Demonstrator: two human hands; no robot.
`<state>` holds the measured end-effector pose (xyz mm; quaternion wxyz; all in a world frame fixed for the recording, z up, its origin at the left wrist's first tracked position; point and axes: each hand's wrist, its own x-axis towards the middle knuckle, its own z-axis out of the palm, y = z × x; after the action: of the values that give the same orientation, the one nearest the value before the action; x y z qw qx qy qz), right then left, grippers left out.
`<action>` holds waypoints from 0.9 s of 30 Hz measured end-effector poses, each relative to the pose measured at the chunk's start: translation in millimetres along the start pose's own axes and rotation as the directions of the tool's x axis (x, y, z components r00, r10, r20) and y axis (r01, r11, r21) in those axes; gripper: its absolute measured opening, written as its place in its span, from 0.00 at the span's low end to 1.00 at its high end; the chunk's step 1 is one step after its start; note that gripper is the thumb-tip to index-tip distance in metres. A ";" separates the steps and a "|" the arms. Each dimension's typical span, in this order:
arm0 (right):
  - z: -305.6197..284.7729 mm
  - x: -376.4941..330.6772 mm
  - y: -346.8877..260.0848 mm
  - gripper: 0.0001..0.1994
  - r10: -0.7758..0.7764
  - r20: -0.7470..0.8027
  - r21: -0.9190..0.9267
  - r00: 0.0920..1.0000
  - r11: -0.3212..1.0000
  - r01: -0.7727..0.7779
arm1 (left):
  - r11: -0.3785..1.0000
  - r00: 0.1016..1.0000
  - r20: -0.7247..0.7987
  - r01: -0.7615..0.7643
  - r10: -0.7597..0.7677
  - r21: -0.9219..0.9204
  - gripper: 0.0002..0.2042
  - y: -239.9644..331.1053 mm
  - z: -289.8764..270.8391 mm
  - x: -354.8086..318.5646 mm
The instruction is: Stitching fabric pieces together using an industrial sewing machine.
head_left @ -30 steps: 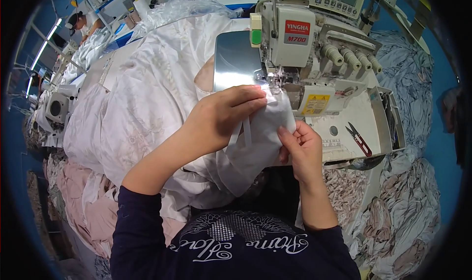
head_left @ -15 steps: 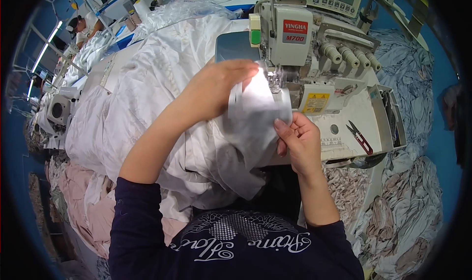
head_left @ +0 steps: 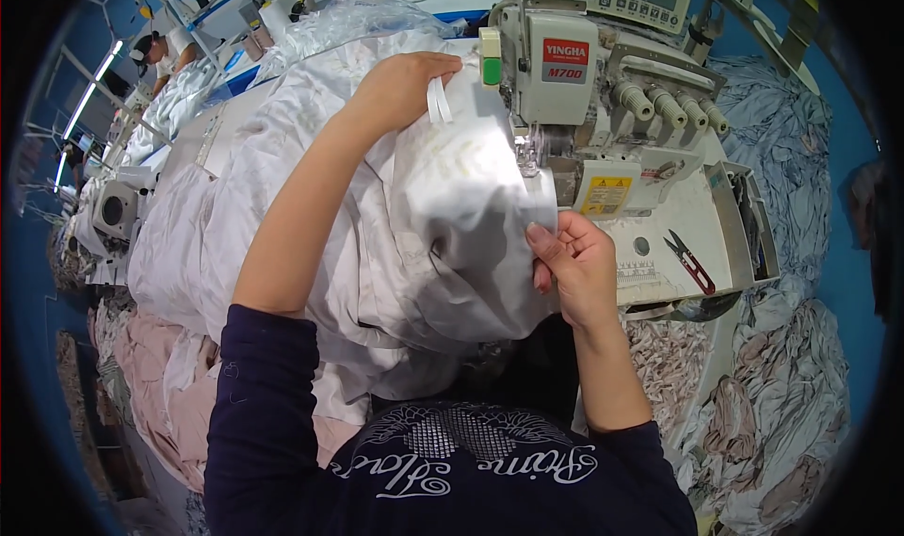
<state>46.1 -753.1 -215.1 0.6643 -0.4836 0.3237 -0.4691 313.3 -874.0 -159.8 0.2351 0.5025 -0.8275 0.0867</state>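
A white garment [head_left: 443,225] lies draped over the bed of a white overlock sewing machine [head_left: 603,112], its edge under the presser foot [head_left: 529,154]. My left hand [head_left: 400,89] is stretched far forward, gripping the cloth and a narrow white strap left of the machine head. My right hand [head_left: 574,268] pinches the near edge of the same garment just in front of the machine, thumb on top.
Red-handled thread snips [head_left: 690,263] lie on the machine table at right. A heap of white garments [head_left: 217,197] fills the left side, pink ones [head_left: 155,376] below. Fabric scraps [head_left: 782,414] pile at lower right. Another person [head_left: 160,51] works at far left.
My left hand has moved forward and up, pulling the white cloth away past the machine head. My right hand stays at the near edge, shifted slightly right.
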 end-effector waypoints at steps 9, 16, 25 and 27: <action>13.9 6.7 -1.5 0.08 0.016 0.008 -0.074 1.000 0.997 -0.015 | 0.965 0.908 -0.344 0.260 -0.240 0.012 0.21 -43.3 13.3 -22.5; -1.3 -5.2 3.2 0.09 -0.077 -0.075 -0.142 0.994 0.988 0.066 | 0.937 0.882 -0.316 0.334 -0.350 -0.107 0.31 46.9 -5.8 -84.9; 18.0 -88.5 59.5 0.12 -0.344 -0.276 -0.298 0.898 0.918 0.260 | 0.580 0.886 0.196 0.428 -0.420 -0.693 0.07 169.8 -24.4 -316.6; -14.1 -117.8 107.3 0.08 -0.123 -0.128 -0.318 0.984 0.945 0.077 | 0.452 0.774 0.336 0.599 -0.536 -0.661 0.10 192.9 10.0 -362.1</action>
<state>25.6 -637.7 -324.0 0.5297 -0.5625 0.4163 -0.4793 281.2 -498.8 -323.1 0.3996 0.6121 -0.5808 -0.3582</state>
